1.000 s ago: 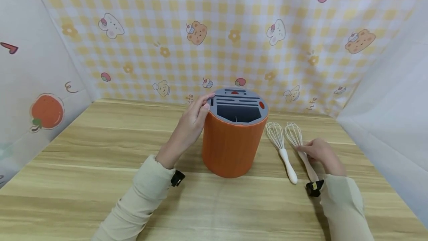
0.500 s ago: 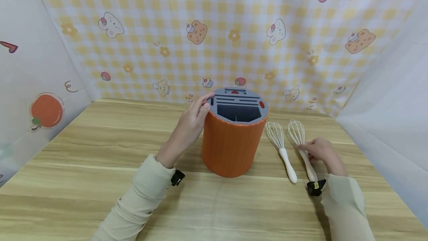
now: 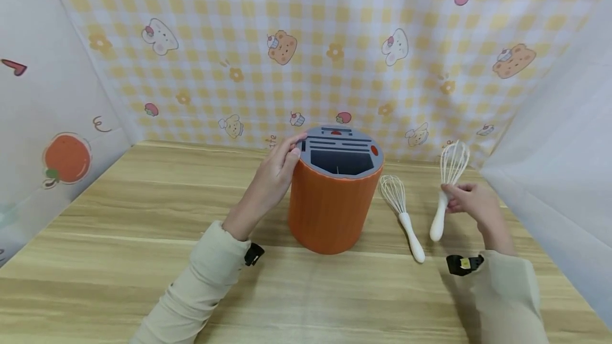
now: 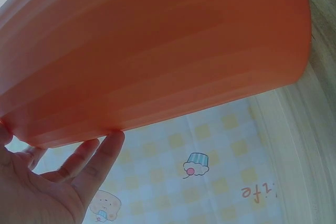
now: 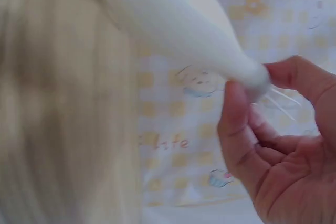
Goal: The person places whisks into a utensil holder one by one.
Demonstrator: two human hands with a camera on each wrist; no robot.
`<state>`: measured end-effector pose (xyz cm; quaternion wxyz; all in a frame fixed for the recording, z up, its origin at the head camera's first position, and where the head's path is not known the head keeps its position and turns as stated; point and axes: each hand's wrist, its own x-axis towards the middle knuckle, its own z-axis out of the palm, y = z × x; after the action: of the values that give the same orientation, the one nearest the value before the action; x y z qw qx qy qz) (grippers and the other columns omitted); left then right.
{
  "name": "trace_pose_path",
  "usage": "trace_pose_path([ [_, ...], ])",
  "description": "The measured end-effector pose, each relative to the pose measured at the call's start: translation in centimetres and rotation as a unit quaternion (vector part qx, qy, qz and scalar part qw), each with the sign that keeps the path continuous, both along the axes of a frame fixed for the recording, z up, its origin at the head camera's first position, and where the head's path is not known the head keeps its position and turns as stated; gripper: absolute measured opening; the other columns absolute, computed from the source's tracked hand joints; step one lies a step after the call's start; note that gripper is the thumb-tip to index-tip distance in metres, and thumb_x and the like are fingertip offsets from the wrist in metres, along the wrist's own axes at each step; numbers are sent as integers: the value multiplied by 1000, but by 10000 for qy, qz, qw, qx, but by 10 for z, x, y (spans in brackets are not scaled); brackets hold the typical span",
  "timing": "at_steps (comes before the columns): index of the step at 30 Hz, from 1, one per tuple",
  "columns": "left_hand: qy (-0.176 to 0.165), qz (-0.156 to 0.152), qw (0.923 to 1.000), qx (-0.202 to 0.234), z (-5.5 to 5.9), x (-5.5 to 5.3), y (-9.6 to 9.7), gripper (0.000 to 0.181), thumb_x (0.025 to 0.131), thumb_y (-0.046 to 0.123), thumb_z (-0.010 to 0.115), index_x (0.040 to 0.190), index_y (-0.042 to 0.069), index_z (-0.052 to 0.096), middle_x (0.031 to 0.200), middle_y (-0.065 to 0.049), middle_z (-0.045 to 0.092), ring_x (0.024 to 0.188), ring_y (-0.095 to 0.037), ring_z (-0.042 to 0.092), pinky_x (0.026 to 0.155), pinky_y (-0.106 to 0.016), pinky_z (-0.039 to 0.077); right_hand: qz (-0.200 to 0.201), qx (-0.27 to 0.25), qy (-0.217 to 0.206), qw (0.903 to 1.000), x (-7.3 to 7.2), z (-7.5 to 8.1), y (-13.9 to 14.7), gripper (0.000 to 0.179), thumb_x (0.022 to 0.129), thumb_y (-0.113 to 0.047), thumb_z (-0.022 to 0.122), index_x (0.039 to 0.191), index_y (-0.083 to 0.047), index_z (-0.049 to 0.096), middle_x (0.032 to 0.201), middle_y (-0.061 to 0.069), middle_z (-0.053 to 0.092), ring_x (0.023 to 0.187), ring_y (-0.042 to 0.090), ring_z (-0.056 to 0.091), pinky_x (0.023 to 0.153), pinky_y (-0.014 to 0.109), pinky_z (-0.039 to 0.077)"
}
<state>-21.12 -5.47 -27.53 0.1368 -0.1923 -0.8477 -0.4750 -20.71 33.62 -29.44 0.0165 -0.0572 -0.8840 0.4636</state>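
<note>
My right hand (image 3: pixel 473 203) pinches a white whisk (image 3: pixel 437 222) near the top of its handle, between thumb and fingers. The whisk stands nearly upright, wire loops up, handle end low over the table. In the right wrist view its handle (image 5: pixel 173 19) crosses the top and its wires are mostly hidden. A second white whisk (image 3: pixel 411 238) lies on the table, between that hand and an orange knife and utensil holder (image 3: pixel 330 211). Against the holder's left side rests my left hand (image 3: pixel 277 169), its thumb and fingertips at the upper rim. The left wrist view shows fairly straight fingers (image 4: pixel 105 161) touching the orange wall.
The holder's grey top (image 3: pixel 313 171) has several narrow slots and one large dark compartment. A wood-grain table (image 3: pixel 158 200) carries everything. Behind it hangs a yellow checked cloth (image 3: pixel 334 84), and pale cloth walls (image 3: pixel 559 163) close off both sides.
My right hand has lifted the right-hand whisk off the table, moving it up and to the right and tilting it more upright. The left hand, the holder and the other whisk have not moved.
</note>
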Motion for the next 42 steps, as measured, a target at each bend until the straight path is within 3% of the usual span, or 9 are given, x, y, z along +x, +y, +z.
trace_pose_path([
  [2, 3, 5, 10000, -12, 0, 0, 0, 43, 100, 40, 27, 139, 31, 39, 144, 3, 39, 126, -18, 44, 104, -44, 39, -33, -584, 422, 9974, 2, 5, -2, 29, 93, -23, 53, 95, 6, 60, 59, -11, 62, 53, 4, 62, 58, 22, 55],
  [4, 3, -2, 10000, -15, 0, 0, 0, 42, 100, 40, 27, 139, 31, 39, 145, 3, 39, 126, -18, 44, 104, -44, 38, -29, -1457, 831, 9858, 4, 11, -5, 17, 92, -18, 55, 83, -5, 63, 61, -8, 63, 53, 6, 62, 56, 21, 54],
  [8, 11, -14, 10000, -1, -1, -1, 0, 42, 100, 40, 27, 139, 31, 39, 144, 4, 39, 126, -17, 44, 104, -43, 38, 92, -3212, 1462, 9356, 10, 23, -14, 15, 88, -7, 60, 75, -9, 65, 65, 0, 67, 55, 11, 64, 56, 22, 55],
  [12, 39, -18, 10000, -4, 0, -1, 0, 43, 100, 40, 27, 139, 31, 39, 144, 4, 39, 125, -17, 44, 104, -43, 38, 193, -4192, 1789, 8899, 16, 36, -24, 6, 88, -2, 58, 83, -1, 62, 71, 6, 67, 60, 15, 66, 59, 26, 56],
  [18, 58, -11, 10000, -19, 0, 0, 0, 43, 100, 40, 27, 140, 31, 39, 144, 3, 39, 125, -17, 44, 104, -43, 39, 429, -5247, 2322, 8179, 26, 52, -40, 6, 87, 8, 55, 91, 6, 58, 78, 13, 66, 64, 24, 67, 62, 35, 57],
  [23, 74, -4, 10000, -3, 1, 1, 0, 42, 100, 39, 28, 139, 30, 40, 144, 3, 40, 126, -17, 44, 104, -42, 39, 630, -5780, 2618, 7703, 33, 62, -61, 8, 87, 11, 52, 95, 8, 52, 80, 18, 64, 69, 29, 67, 67, 39, 57],
  [27, 81, -1, 10000, -4, 0, 0, 1, 42, 100, 39, 28, 140, 31, 39, 144, 4, 39, 126, -17, 44, 104, -42, 39, 854, -5896, 2915, 7484, 40, 68, -81, 21, 86, 14, 51, 105, 7, 44, 82, 20, 63, 72, 33, 66, 70, 43, 56],
  [32, 78, 42, 10000, -32, -1, -1, 0, 43, 100, 40, 27, 140, 30, 39, 144, 4, 40, 126, -16, 44, 104, -41, 39, 1084, -5634, 3116, 7575, 45, 69, -105, 30, 84, 16, 52, 111, 7, 43, 85, 21, 64, 77, 32, 68, 73, 43, 55],
  [42, 36, 103, 9999, -63, -2, -1, 0, 44, 99, 41, 26, 139, 31, 40, 144, 4, 40, 126, -16, 44, 104, -42, 39, 1161, -4628, 2956, 8277, 46, 61, -135, 18, 86, 9, 56, 103, 7, 53, 89, 14, 69, 83, 22, 68, 79, 36, 54],
])
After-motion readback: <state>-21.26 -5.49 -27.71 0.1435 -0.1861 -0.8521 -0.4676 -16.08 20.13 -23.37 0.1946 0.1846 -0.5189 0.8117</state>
